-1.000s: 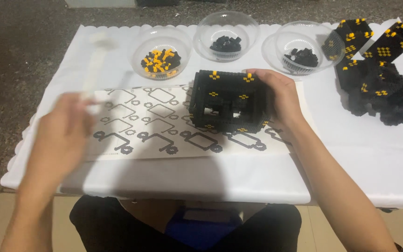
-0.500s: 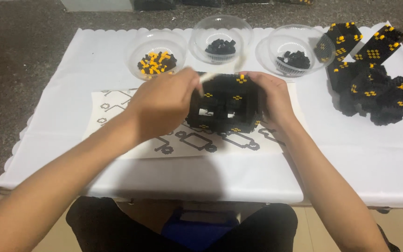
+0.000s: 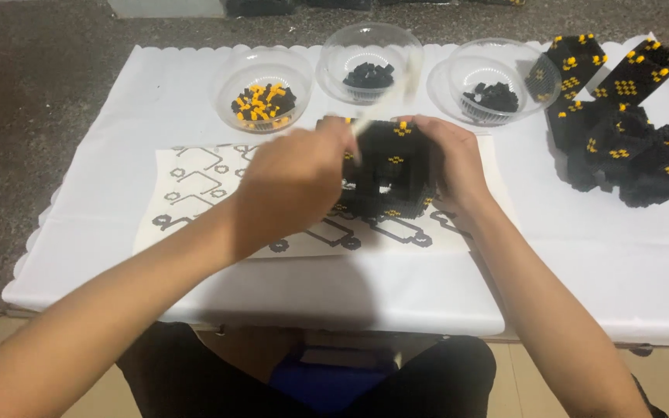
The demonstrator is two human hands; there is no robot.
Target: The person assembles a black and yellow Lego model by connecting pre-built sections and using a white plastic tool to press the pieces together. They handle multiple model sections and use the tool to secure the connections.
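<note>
A black cube-like block model [image 3: 390, 172] with small yellow studs stands on a printed diagram sheet [image 3: 195, 186] in the middle of the white cloth. My right hand [image 3: 452, 164] grips the model's right side and holds it steady. My left hand [image 3: 292, 182] is closed around a thin pale tool [image 3: 365, 126]. The tool's tip points at the model's upper left face. My left hand hides the model's left side.
Three clear bowls stand behind the model: one [image 3: 230, 81] with yellow and black pieces, two [image 3: 350, 42] [image 3: 458, 66] with black pieces. A pile of finished black-and-yellow block shapes [image 3: 621, 131] lies at the right. The white cloth [image 3: 102, 139] covers the table over a dark floor.
My left hand has come in from the far left with the pale tool and now works at the model. My right hand has stayed on the model.
</note>
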